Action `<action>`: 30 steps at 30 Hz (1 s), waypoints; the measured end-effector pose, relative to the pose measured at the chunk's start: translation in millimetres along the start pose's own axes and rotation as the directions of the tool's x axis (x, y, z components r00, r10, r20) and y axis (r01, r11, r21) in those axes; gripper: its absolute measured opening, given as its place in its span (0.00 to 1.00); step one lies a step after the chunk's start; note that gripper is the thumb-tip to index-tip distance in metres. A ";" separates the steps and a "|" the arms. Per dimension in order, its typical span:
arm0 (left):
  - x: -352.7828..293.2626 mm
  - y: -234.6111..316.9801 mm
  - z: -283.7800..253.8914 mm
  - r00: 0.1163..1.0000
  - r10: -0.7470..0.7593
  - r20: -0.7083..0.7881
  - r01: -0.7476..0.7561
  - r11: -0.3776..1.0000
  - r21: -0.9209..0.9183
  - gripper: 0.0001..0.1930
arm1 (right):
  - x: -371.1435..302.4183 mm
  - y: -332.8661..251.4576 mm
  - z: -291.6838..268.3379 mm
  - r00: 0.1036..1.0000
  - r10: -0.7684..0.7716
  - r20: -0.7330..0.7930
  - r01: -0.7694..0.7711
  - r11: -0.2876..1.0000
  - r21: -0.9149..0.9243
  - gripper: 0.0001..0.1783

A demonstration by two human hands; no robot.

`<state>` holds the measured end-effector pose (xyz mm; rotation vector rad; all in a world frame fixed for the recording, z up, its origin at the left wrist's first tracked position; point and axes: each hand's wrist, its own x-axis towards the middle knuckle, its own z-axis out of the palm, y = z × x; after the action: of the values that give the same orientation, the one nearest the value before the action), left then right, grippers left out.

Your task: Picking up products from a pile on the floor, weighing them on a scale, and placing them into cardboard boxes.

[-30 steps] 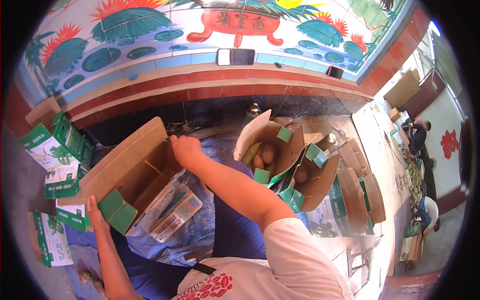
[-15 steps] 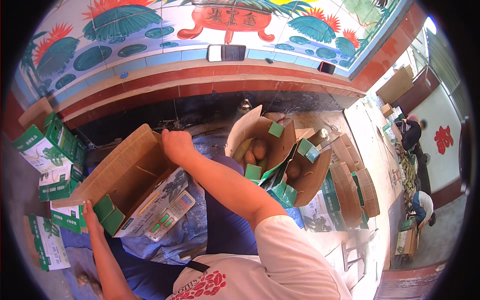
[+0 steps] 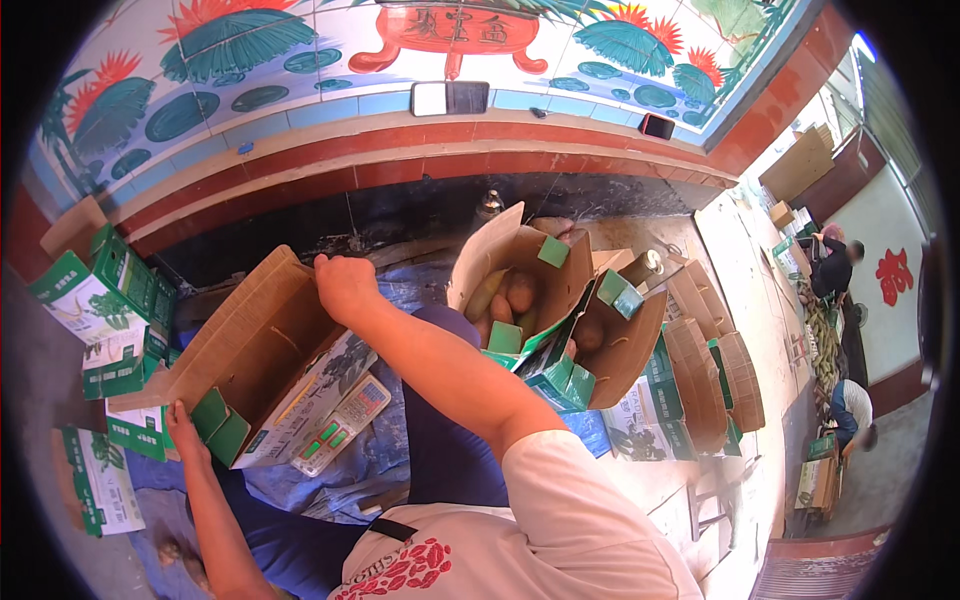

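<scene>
A cardboard box (image 3: 300, 397), printed white and green outside and brown inside, stands before me with its flaps unfolded; its visible inside is bare brown card. My right hand (image 3: 345, 290) is closed at the far right corner of its long raised flap. At the near left corner, beside a green end flap (image 3: 220, 425), my left hand (image 3: 186, 432) has its fingers closed on the card edge. A digital scale (image 3: 345, 425) with lit green displays shows along the box's right side; whether the box rests on it is hidden.
To my right, a box (image 3: 470, 245) holds brown and greenish root vegetables (image 3: 515, 292), with further boxes (image 3: 695, 385) beyond. Green and white cartons (image 3: 100, 290) are stacked at left. Blue sheeting (image 3: 300, 490) covers the floor. Two people (image 3: 850, 415) bend over produce at far right.
The view has shifted slightly. Both hands keep their hold on the box, and my right hand still grips the same flap corner.
</scene>
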<state>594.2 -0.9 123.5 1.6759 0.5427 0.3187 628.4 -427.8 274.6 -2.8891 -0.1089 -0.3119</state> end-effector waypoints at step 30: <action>-370.5 -125.4 -186.6 0.688 -0.585 -0.429 0.725 0.533 0.436 0.13 | -24.0 -56.9 -13.5 0.807 -0.574 0.142 0.435 0.739 0.515 0.14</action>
<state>164.8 -21.8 68.5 1.8601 1.5445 -0.2657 596.7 -377.0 294.8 -2.3471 -0.9179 0.0637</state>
